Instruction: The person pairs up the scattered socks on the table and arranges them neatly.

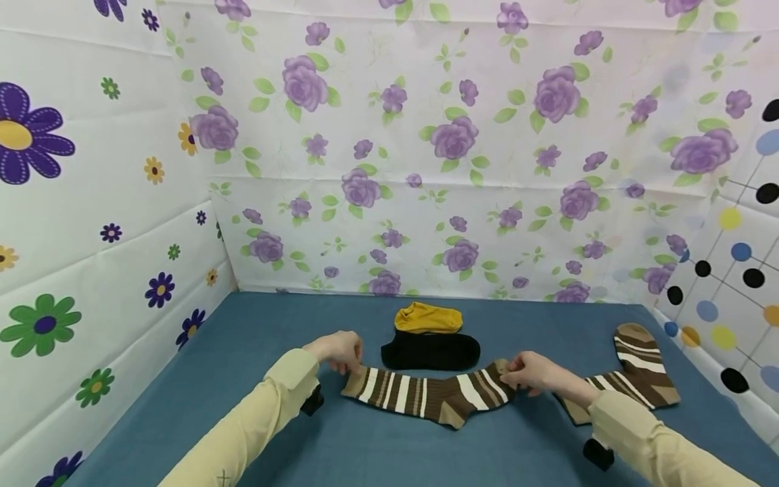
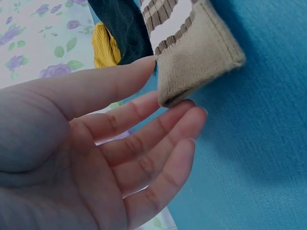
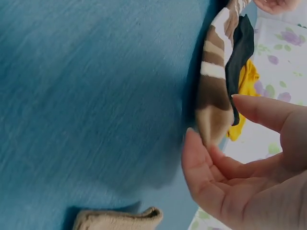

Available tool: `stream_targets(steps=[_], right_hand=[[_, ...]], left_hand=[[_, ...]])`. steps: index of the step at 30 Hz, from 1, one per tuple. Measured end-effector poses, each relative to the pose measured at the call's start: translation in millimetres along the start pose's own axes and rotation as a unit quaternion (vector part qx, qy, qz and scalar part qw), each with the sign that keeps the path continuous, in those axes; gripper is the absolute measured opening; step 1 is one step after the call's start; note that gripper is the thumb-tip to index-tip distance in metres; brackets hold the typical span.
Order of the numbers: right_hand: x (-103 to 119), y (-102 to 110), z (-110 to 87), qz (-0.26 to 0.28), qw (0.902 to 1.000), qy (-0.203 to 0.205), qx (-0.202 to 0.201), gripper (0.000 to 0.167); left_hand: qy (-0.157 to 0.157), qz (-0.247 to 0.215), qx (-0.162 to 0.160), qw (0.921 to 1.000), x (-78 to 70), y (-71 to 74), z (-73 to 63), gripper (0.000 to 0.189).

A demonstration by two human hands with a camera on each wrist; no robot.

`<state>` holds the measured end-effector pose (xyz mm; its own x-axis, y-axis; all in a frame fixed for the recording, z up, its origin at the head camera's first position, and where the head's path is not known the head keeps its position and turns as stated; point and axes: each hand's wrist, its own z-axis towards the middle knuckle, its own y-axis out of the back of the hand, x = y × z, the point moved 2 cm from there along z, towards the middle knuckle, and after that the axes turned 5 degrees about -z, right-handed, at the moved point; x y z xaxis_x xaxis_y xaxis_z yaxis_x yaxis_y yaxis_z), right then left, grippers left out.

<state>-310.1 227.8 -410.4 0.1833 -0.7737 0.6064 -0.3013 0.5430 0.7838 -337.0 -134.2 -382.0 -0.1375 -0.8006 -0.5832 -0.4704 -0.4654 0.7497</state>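
Observation:
A brown sock with white and tan stripes (image 1: 414, 393) stretches sideways between the two hands, its tan heel pointing toward the person. My left hand (image 1: 341, 350) pinches the tan cuff at the sock's left end; in the left wrist view the thumb lies on the cuff's corner (image 2: 196, 60), the other fingers loosely bent beside and below. At the opposite end, my right hand (image 1: 533, 372) pinches the tan toe. The right wrist view has fingertips at the toe's tip (image 3: 213, 124), with the thumb along its side.
Just behind the held sock lies a black sock (image 1: 431, 351), and beyond that a yellow sock (image 1: 429, 318). A matching striped sock (image 1: 646, 365) lies bent at the right, partly behind the right wrist. Flowered sheets (image 1: 389, 169) wall in the blue tabletop (image 1: 292, 318).

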Motion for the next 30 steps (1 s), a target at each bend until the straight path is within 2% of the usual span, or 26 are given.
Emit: stream_targets(steps=[7,10,12,17,21,25,30], right_hand=[[-4,6,-1.7,-0.024,0.9994,-0.027,0.002,0.016],[-5,10,-0.9,-0.02,0.9993,-0.031,-0.001,0.021],[-5,13,-0.6,-0.017,0.9992,-0.036,-0.006,0.025],[-8,21,-1.7,-0.016,0.9988,-0.045,-0.012,0.031],[-11,28,-3.4,-0.035,0.9979,-0.053,-0.014,0.029],[-16,32,-5.6,-0.042,0.9975,-0.056,-0.01,0.025],[-24,35,-10.0,-0.037,0.9973,-0.064,-0.002,0.023]], left_hand=[[0.013,0.034,0.004,0.9993,-1.2,3.4,2.8,0.007],[0.009,0.051,-0.007,0.9986,-4.5,7.1,5.8,0.008],[-0.01,0.058,-0.023,0.998,-8.5,9.0,7.7,0.008],[-0.081,0.061,-0.077,0.9919,-21.2,8.4,10.4,0.008],[-0.112,0.058,-0.103,0.9866,-32.0,6.1,11.9,0.01],[-0.131,0.061,-0.111,0.9832,-43.6,3.1,15.5,0.01],[-0.146,0.069,-0.104,0.9813,-57.4,-2.9,22.5,0.012]])
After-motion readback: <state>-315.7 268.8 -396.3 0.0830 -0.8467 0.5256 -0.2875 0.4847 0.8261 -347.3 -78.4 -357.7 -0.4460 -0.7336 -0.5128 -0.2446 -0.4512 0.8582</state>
